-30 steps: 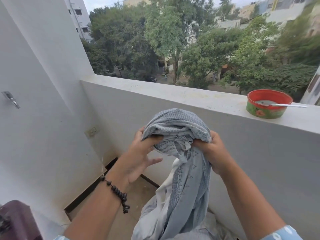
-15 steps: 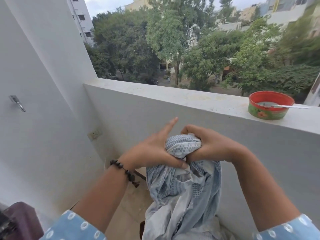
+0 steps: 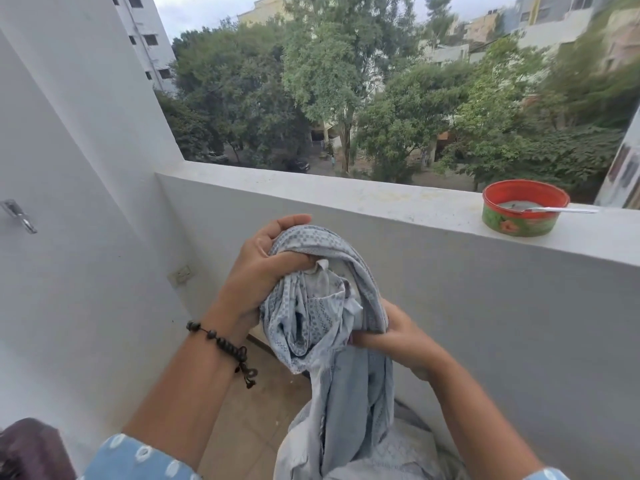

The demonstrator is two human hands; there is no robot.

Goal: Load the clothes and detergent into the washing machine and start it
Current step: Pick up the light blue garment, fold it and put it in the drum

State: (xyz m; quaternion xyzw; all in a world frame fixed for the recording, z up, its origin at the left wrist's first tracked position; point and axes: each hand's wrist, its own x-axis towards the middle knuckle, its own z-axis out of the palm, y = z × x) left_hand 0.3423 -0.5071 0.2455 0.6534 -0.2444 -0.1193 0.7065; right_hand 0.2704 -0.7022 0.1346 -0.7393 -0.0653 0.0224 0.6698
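Note:
A pale blue-grey patterned garment [image 3: 325, 327] hangs bunched in front of me, its lower part trailing down toward the bottom edge of the view. My left hand [image 3: 263, 265], with a dark bead bracelet at the wrist, grips the upper folds of the cloth. Lower and to the right, my right hand [image 3: 394, 336] grips another fold of the same garment. No washing machine is in view.
A white balcony parapet [image 3: 346, 194] runs across ahead, carrying a red and green tin [image 3: 521, 211] with white powder and a spoon. White wall with a metal fitting [image 3: 19, 216] on the left. A dark maroon object [image 3: 31, 448] sits bottom left. Tiled floor below.
Both hands were together at the top of the bunched cloth. Now my left hand has risen with the upper folds and my right hand has dropped lower to the right.

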